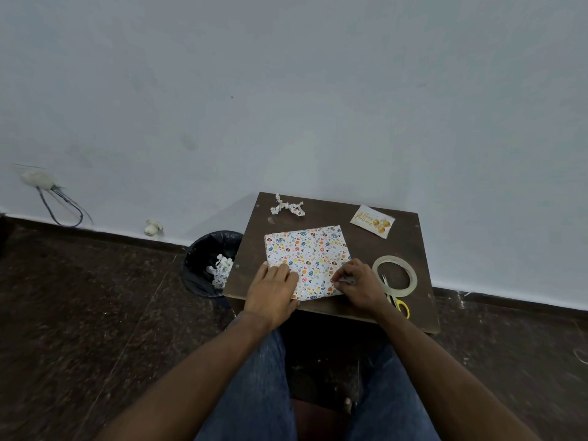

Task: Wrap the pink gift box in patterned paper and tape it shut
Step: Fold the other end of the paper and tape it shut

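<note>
The gift box (310, 254) lies flat on the small dark table (404, 246), fully covered in white paper with coloured egg and heart prints; no pink shows. My left hand (273, 288) rests flat on its near left corner with straight fingers. My right hand (358, 283) sits at the near right edge of the box, its fingertips pinching a small clear piece of tape (345, 279) against the paper. A roll of clear tape (394, 275) lies on the table just right of that hand.
Yellow-handled scissors (396, 300) lie under the tape roll near the table's front right. A birthday card (373, 220) and a crumpled paper scrap (288, 207) sit at the back. A black bin (211, 262) with paper scraps stands left of the table.
</note>
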`<state>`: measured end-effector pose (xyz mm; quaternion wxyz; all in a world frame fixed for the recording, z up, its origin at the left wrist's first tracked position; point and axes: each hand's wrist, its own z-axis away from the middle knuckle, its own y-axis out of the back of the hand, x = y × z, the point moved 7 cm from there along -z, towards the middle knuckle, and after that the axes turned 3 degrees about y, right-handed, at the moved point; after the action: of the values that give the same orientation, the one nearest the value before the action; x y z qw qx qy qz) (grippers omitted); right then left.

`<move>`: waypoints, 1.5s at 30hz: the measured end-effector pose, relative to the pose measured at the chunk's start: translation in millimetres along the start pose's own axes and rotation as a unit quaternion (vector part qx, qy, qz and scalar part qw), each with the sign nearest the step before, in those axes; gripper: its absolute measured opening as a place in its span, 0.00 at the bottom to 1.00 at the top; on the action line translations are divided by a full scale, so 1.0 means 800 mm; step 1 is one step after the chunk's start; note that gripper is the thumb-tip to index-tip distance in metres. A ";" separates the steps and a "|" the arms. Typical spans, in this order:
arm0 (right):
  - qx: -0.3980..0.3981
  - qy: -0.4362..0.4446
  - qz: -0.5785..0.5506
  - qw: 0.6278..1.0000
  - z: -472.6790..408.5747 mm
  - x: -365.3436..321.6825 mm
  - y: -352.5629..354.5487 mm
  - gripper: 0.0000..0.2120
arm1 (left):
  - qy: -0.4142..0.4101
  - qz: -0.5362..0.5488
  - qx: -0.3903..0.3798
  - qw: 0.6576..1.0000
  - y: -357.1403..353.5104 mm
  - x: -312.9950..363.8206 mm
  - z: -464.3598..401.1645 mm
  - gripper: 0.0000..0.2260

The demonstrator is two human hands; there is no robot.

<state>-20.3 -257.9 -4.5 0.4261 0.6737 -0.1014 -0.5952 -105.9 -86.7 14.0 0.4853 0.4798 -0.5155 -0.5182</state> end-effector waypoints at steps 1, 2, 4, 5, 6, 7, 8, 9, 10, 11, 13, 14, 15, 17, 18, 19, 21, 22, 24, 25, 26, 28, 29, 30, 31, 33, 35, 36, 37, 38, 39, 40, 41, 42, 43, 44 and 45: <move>0.003 0.002 0.000 1.000 0.000 0.001 0.001 0.07 | -0.011 -0.024 -0.002 1.000 -0.002 0.002 -0.001 0.22; 0.006 0.006 -0.001 1.000 0.000 0.001 0.001 0.06 | -0.019 -0.037 0.001 0.999 -0.003 0.004 -0.001 0.23; 0.011 0.017 0.002 1.000 0.002 -0.001 0.000 0.05 | -0.028 -0.038 -0.005 0.999 -0.005 0.004 -0.001 0.23; 0.013 0.023 0.004 1.000 0.004 -0.002 0.001 0.04 | -0.027 -0.030 -0.004 0.999 -0.005 0.004 0.000 0.22; 0.010 0.030 0.005 0.999 0.006 -0.002 0.001 0.03 | -0.021 -0.017 0.001 1.000 -0.001 0.005 0.002 0.21; -0.001 0.036 0.009 0.999 0.009 -0.003 0.003 0.04 | -0.014 -0.008 0.009 1.000 0.004 0.007 0.003 0.21; -0.016 0.047 0.024 0.998 0.013 -0.004 0.003 0.08 | -0.003 0.001 0.012 1.000 0.008 0.007 0.004 0.20; -0.032 0.065 0.058 0.996 0.016 -0.005 0.004 0.13 | 0.004 0.018 0.011 1.000 0.010 0.008 0.005 0.18; -0.044 0.090 0.107 0.989 0.020 -0.006 0.004 0.17 | 0.013 0.033 0.003 0.999 0.010 0.008 0.006 0.15; -0.050 0.115 0.157 0.980 0.022 -0.007 0.002 0.21 | 0.020 0.040 -0.003 0.999 0.008 0.007 0.006 0.14; -0.043 0.142 0.218 0.965 0.028 -0.006 -0.001 0.25 | 0.019 0.051 -0.004 0.999 0.009 0.006 0.008 0.12; -0.032 0.146 0.232 0.961 0.031 -0.006 -0.002 0.25 | 0.018 0.057 -0.001 0.998 0.010 0.006 0.009 0.12; -0.017 0.150 0.240 0.959 0.032 -0.006 -0.004 0.24 | 0.016 0.066 -0.001 0.998 0.009 0.004 0.009 0.12; 0.026 0.163 0.246 0.955 0.032 -0.010 -0.004 0.21 | 0.016 0.084 -0.004 0.996 0.008 0.000 0.009 0.10; 0.046 0.168 0.241 0.955 0.032 -0.012 -0.003 0.19 | 0.016 0.090 -0.003 0.996 0.008 -0.002 0.009 0.10; 0.060 0.167 0.232 0.956 0.032 -0.012 -0.002 0.17 | 0.017 0.096 0.000 0.995 0.007 -0.005 0.009 0.09; 0.070 0.161 0.205 0.963 0.031 -0.012 -0.001 0.15 | 0.025 0.115 0.007 0.993 0.007 -0.010 0.010 0.08; 0.069 0.156 0.191 0.967 0.030 -0.011 0.000 0.14 | 0.031 0.129 0.010 0.991 0.007 -0.012 0.011 0.08; 0.057 0.143 0.157 0.975 0.027 -0.009 0.003 0.12 | 0.048 0.162 0.017 0.986 0.006 -0.017 0.012 0.06; 0.051 0.136 0.138 0.980 0.025 -0.008 0.004 0.11 | 0.058 0.178 0.020 0.982 0.005 -0.021 0.012 0.04; 0.045 0.126 0.121 0.984 0.023 -0.006 0.004 0.10 | 0.069 0.194 0.019 0.978 0.003 -0.025 0.013 0.03; 0.032 0.101 0.094 0.990 0.019 -0.003 0.004 0.10 | 0.083 0.218 0.015 0.972 0.001 -0.029 0.013 0.02; 0.032 0.090 0.082 0.992 0.018 -0.001 0.005 0.09 | 0.088 0.224 0.012 0.970 0.001 -0.030 0.013 0.01; 0.034 0.079 0.070 0.994 0.017 0.001 0.005 0.09 | 0.094 0.228 0.008 0.969 0.000 -0.031 0.013 0.02; 0.037 0.067 0.058 0.995 0.016 0.002 0.005 0.09 | 0.101 0.231 0.005 0.968 -0.001 -0.032 0.013 0.02; 0.036 0.054 0.044 0.997 0.015 0.004 0.004 0.08 | 0.122 0.235 0.008 0.964 0.000 -0.035 0.014 0.05; 0.032 0.043 0.036 0.998 0.013 0.005 0.003 0.07 | 0.132 0.228 0.010 0.965 0.002 -0.036 0.013 0.06; 0.030 0.037 0.032 0.998 0.012 0.006 0.002 0.07 | 0.134 0.222 0.009 0.966 0.003 -0.034 0.014 0.06; 0.030 0.032 0.027 0.999 0.012 0.007 0.002 0.07 | 0.135 0.220 0.010 0.966 0.005 -0.031 0.014 0.05; 0.032 0.025 0.020 0.999 0.011 0.007 0.002 0.07 | 0.135 0.220 0.013 0.966 0.007 -0.029 0.015 0.05; 0.033 0.019 0.011 0.999 0.010 0.009 0.001 0.07 | 0.132 0.218 0.020 0.967 0.009 -0.027 0.015 0.05; 0.033 0.013 0.005 0.999 0.009 0.009 0.001 0.07 | 0.119 0.211 0.038 0.969 0.013 -0.024 0.014 0.05; 0.032 0.009 0.002 0.999 0.009 0.010 0.001 0.07 | 0.085 0.196 0.066 0.975 0.016 -0.018 0.014 0.06; 0.028 0.005 0.002 1.000 0.009 0.010 0.001 0.07 | 0.033 0.171 0.092 0.980 0.017 -0.009 0.014 0.09; 0.025 0.002 0.004 1.000 0.008 0.009 0.001 0.07 | -0.031 0.135 0.110 0.984 0.014 0.002 0.014 0.12; 0.024 0.000 0.005 1.000 0.008 0.009 0.001 0.07 | -0.098 0.085 0.115 0.985 0.008 0.013 0.015 0.16; 0.025 0.000 0.004 1.000 0.007 0.009 0.001 0.07 | -0.148 0.036 0.104 0.983 0.000 0.023 0.015 0.20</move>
<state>-23.2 -265.5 -8.2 0.4114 0.6839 -0.1194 -0.5906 -119.3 -104.1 14.3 0.3694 0.4268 -0.6499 -0.5090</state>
